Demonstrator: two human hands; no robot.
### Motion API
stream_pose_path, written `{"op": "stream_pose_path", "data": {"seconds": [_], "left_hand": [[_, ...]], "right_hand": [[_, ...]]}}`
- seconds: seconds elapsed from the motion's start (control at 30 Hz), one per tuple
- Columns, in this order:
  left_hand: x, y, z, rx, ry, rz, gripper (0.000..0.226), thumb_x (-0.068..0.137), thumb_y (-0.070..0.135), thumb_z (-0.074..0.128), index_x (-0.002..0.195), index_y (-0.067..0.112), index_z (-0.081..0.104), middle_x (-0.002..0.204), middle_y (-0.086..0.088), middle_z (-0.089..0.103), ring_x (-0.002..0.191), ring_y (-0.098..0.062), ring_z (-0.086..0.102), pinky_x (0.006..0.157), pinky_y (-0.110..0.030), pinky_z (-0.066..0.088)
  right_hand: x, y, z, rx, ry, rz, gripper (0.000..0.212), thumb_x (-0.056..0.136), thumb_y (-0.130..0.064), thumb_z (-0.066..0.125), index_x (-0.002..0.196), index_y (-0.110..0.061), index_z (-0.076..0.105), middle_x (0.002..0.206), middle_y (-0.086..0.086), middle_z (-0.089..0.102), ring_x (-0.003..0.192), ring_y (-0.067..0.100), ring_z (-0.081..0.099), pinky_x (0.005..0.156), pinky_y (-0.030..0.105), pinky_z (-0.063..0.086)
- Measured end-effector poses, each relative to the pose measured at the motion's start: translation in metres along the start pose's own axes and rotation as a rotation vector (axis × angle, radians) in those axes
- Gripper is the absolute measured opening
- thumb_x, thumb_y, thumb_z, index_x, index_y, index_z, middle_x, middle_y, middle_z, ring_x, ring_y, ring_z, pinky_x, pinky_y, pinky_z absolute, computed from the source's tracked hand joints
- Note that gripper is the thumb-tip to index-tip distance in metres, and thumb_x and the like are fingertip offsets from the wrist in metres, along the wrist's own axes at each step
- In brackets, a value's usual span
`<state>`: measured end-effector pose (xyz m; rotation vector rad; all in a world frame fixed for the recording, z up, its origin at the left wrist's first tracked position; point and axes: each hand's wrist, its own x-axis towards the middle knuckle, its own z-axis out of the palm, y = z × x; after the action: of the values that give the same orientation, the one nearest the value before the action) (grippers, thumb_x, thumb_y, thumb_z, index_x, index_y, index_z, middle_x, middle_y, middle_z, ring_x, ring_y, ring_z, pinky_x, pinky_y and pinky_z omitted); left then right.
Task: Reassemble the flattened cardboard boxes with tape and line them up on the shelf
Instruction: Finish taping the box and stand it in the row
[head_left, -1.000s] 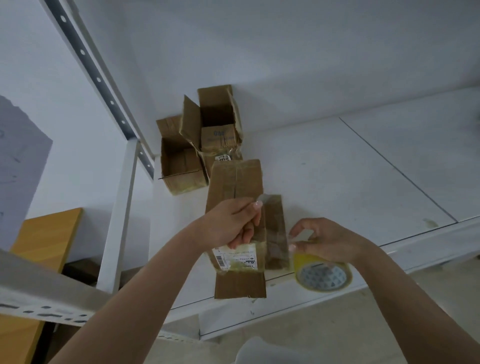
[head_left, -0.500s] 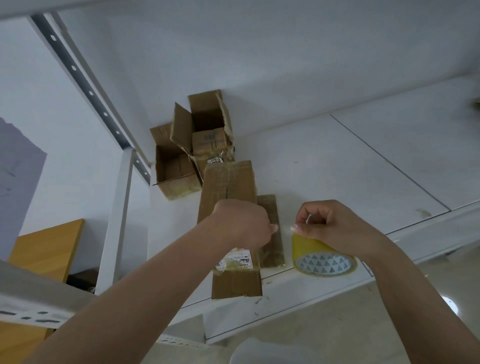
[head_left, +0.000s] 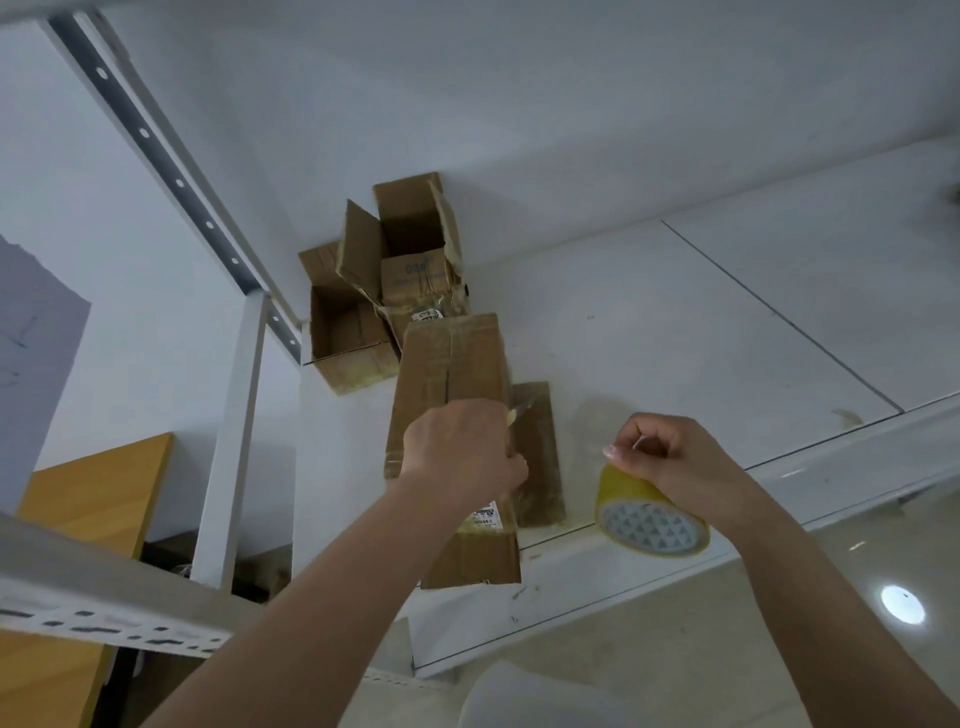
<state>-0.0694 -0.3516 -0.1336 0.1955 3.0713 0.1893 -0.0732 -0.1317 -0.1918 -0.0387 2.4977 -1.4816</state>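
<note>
A long brown cardboard box (head_left: 449, 379) lies on the white shelf (head_left: 675, 338), its near end hanging over the front edge. My left hand (head_left: 462, 452) rests on top of the box with curled fingers at its right edge, where a clear strip of tape shows. A side flap (head_left: 537, 452) lies flat to the right of the box. My right hand (head_left: 670, 462) grips a yellow tape roll (head_left: 649, 519) standing at the shelf's front edge.
Two open cardboard boxes (head_left: 405, 249) (head_left: 348, 343) stand at the back left corner against the wall. A white perforated upright (head_left: 234, 426) and rail (head_left: 156, 150) frame the left side. A wooden board (head_left: 93, 493) leans lower left. Floor lies below.
My left hand turned over and pressed down onto the box near its right edge. My right hand curled tighter on the tape roll and drew it slightly right, away from the box.
</note>
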Motion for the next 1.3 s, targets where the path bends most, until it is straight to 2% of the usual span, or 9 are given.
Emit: {"op": "stream_pose_path", "data": {"seconds": [0.13,0.3,0.43,0.6,0.7,0.87,1.1,1.2,1.3], "left_hand": [[0.002,-0.005,-0.007,-0.117,-0.106,0.004,0.029,0.084,0.047,0.065,0.074,0.025,0.049,0.072,0.009,0.057,0.073,-0.014,0.060,0.066,-0.029,0.050],[-0.005,-0.010,-0.026,-0.900,-0.004,-0.123,0.063,0.066,0.078,0.055,0.073,0.016,0.057,0.059,0.009,0.060,0.053,-0.005,0.057,0.059,-0.021,0.049],[-0.011,0.007,-0.025,-1.074,-0.014,-0.051,0.032,0.076,0.043,0.077,0.081,0.011,0.070,0.064,0.010,0.070,0.055,0.004,0.062,0.053,-0.005,0.043],[-0.017,0.008,-0.022,-1.258,0.060,-0.193,0.023,0.087,0.020,0.072,0.073,0.006,0.062,0.061,0.002,0.069,0.038,0.004,0.046,0.043,-0.007,0.035],[-0.022,0.009,-0.021,-1.304,0.037,-0.230,0.026,0.089,0.024,0.070,0.067,0.014,0.060,0.064,0.001,0.070,0.039,0.000,0.043,0.046,-0.013,0.035],[-0.033,0.000,-0.025,-1.179,0.015,-0.201,0.029,0.091,0.030,0.067,0.062,0.025,0.072,0.075,0.005,0.075,0.045,0.002,0.049,0.046,-0.010,0.037],[-0.045,-0.090,-0.037,-0.997,0.467,-0.403,0.030,0.097,0.034,0.056,0.073,0.031,0.074,0.077,0.011,0.075,0.051,0.006,0.056,0.064,-0.027,0.042],[-0.046,-0.106,-0.015,-0.841,0.432,-0.419,0.017,0.095,0.041,0.056,0.093,0.036,0.073,0.092,0.011,0.075,0.081,-0.007,0.067,0.077,-0.032,0.050],[-0.050,-0.111,0.007,-0.847,0.333,-0.426,0.037,0.089,0.051,0.057,0.102,0.021,0.075,0.085,0.006,0.073,0.078,-0.016,0.066,0.072,-0.032,0.051]], "right_hand": [[-0.005,-0.021,-0.012,0.118,0.039,-0.154,0.019,0.088,-0.028,0.069,0.072,-0.022,0.062,0.068,0.016,0.061,0.062,0.018,0.055,0.063,0.035,0.047],[-0.011,-0.046,-0.014,0.142,0.048,-0.260,0.018,0.088,-0.025,0.069,0.072,-0.019,0.062,0.074,0.028,0.056,0.065,0.026,0.050,0.065,0.036,0.044],[-0.008,-0.060,-0.004,0.098,0.117,-0.301,0.025,0.083,-0.043,0.068,0.073,-0.020,0.063,0.069,0.010,0.063,0.071,0.036,0.057,0.070,0.048,0.051],[-0.002,-0.063,0.012,-0.045,0.408,-0.389,0.037,0.076,-0.065,0.054,0.090,-0.033,0.065,0.064,-0.008,0.064,0.066,0.014,0.062,0.065,0.039,0.052],[0.004,-0.062,0.018,-0.042,0.451,-0.468,0.037,0.088,-0.052,0.061,0.122,-0.038,0.056,0.054,-0.007,0.052,0.056,0.012,0.052,0.058,0.030,0.043],[0.015,-0.053,0.024,-0.131,0.524,-0.517,0.023,0.092,-0.037,0.061,0.113,-0.041,0.052,0.061,-0.014,0.056,0.058,0.011,0.053,0.054,0.026,0.041],[0.037,0.004,0.013,-0.651,0.781,-0.411,0.021,0.088,-0.019,0.058,0.106,-0.013,0.066,0.062,0.010,0.064,0.047,0.033,0.055,0.054,0.029,0.037],[0.036,0.027,0.031,-0.727,0.621,-0.289,0.030,0.084,-0.008,0.061,0.114,-0.003,0.065,0.084,0.021,0.069,0.078,0.042,0.065,0.076,0.047,0.049],[0.035,0.026,0.042,-0.764,0.404,0.033,0.046,0.088,-0.014,0.064,0.131,0.000,0.052,0.118,0.028,0.061,0.114,0.044,0.053,0.103,0.049,0.034]]}}
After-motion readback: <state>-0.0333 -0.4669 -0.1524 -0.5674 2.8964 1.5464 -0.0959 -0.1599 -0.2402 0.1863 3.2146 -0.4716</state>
